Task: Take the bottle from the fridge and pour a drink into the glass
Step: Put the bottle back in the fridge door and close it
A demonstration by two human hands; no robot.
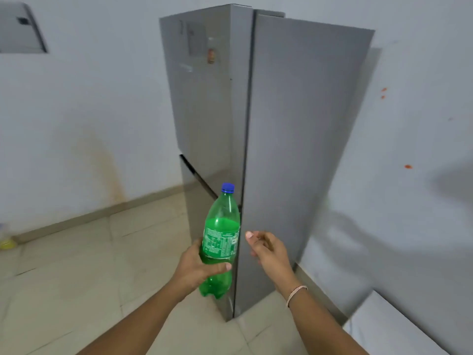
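Observation:
A tall grey fridge (294, 124) stands in the room's corner with both doors closed. A green plastic bottle (222, 234) with a blue cap is upright in front of the fridge's near edge, more than half full. My left hand (197, 267) is wrapped around its lower body. My right hand (266, 248) hovers just right of the bottle, fingers loosely curled, holding nothing and close to the fridge's side. No glass is in view.
White walls surround the fridge, with a stain on the left wall and red specks on the right one. The floor (89, 265) is beige tile. A white surface corner (399, 326) shows at bottom right. A small yellow object (7, 244) lies at the left edge.

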